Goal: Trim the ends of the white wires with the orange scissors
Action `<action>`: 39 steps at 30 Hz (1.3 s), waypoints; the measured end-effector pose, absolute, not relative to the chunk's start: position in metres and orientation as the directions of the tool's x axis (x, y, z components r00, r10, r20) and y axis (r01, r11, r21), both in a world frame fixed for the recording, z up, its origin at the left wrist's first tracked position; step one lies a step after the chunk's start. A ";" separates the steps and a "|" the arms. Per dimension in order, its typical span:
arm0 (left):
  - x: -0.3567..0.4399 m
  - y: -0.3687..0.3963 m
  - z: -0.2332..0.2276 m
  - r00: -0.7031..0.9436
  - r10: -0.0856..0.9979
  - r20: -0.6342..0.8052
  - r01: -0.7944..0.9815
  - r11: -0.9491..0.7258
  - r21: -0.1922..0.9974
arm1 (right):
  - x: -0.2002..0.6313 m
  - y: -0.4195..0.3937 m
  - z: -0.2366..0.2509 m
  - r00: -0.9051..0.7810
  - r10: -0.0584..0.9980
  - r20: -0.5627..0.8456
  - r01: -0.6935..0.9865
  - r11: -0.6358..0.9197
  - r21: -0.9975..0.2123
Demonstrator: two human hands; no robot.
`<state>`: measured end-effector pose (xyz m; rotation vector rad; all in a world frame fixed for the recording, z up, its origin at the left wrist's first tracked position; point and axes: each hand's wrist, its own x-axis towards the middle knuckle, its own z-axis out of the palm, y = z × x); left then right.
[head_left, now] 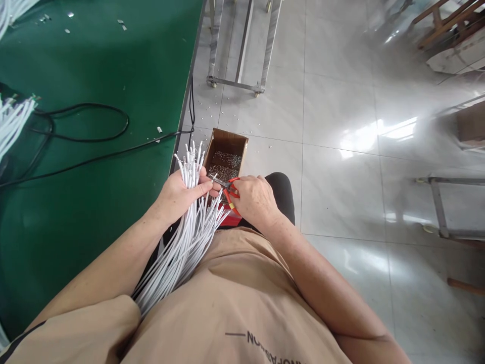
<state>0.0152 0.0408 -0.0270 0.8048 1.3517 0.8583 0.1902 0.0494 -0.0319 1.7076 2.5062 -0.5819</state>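
Observation:
My left hand (185, 193) is closed round a thick bundle of white cables (191, 230), whose cut ends stick up above the fingers. Between its thumb and fingertips one cable end points towards my right hand. My right hand (254, 198) grips red-handled cutting pliers (230, 190), with their jaws at that cable end near the left fingertips. Whether the jaws touch the wire is too small to tell. The cables' lower part runs down across my lap and under my left forearm.
Below my hands stands a cardboard box (245, 146) holding many small clippings. To the left is a green table (91, 222) with a black cord (109, 157) and more white cables (15, 124). A metal wheeled frame (235, 82) stands ahead on the tiled floor (337, 197).

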 end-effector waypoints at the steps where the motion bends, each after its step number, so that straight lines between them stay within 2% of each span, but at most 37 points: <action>1: 0.014 0.041 -0.026 0.044 0.878 -0.476 -0.049 0.478 0.877 | 0.191 0.050 -0.033 -0.393 0.886 -0.245 0.904 0.325 -0.277; 4: 0.011 0.043 -0.026 0.125 0.869 -0.479 -0.067 0.489 0.870 | 0.192 0.051 -0.033 -0.417 0.881 -0.224 0.893 0.350 -0.284; 7: 0.008 0.044 -0.027 0.212 0.843 -0.495 -0.159 0.530 0.833 | 0.194 0.054 -0.033 -0.448 0.870 -0.207 0.872 0.374 -0.316; 11: 0.007 0.043 -0.026 0.248 0.819 -0.518 -0.267 0.572 0.776 | 0.197 0.056 -0.036 -0.466 0.862 -0.200 0.832 0.350 -0.431; 13: 0.007 0.043 -0.025 0.252 0.813 -0.525 -0.286 0.581 0.762 | 0.198 0.056 -0.038 -0.424 0.875 -0.233 0.792 0.234 -0.564; 15: 0.007 0.043 -0.024 0.254 0.811 -0.526 -0.294 0.583 0.757 | 0.197 0.056 -0.038 -0.352 0.889 -0.293 0.682 0.029 -0.731; 17: 0.008 0.044 -0.024 0.257 0.812 -0.524 -0.300 0.582 0.756 | 0.193 0.056 -0.036 -0.305 0.889 -0.342 0.467 -0.173 -0.867; 19: 0.008 0.044 -0.025 0.268 0.817 -0.511 -0.307 0.575 0.758 | 0.188 0.058 -0.032 -0.295 0.890 -0.346 0.225 -0.287 -0.931; 22: 0.008 0.044 -0.027 0.300 0.827 -0.476 -0.323 0.558 0.765 | 0.181 0.062 -0.025 -0.302 0.896 -0.326 0.039 -0.330 -0.943; 29: 0.008 0.044 -0.029 0.306 0.830 -0.466 -0.300 0.549 0.780 | 0.178 0.062 -0.019 -0.328 0.889 -0.321 -0.018 -0.346 -0.938; 32: 0.009 0.043 -0.030 0.245 0.848 -0.469 -0.191 0.517 0.835 | 0.173 0.058 -0.022 -0.322 0.875 -0.361 -0.044 -0.394 -0.918; 36: 0.010 0.041 -0.031 0.038 0.913 -0.406 0.076 0.403 0.912 | 0.164 0.056 -0.027 -0.262 0.872 -0.415 -0.026 -0.436 -0.900; 39: 0.012 0.041 -0.030 0.040 0.902 -0.430 0.061 0.428 0.902 | 0.166 0.059 -0.026 -0.302 0.847 -0.437 -0.075 -0.478 -0.875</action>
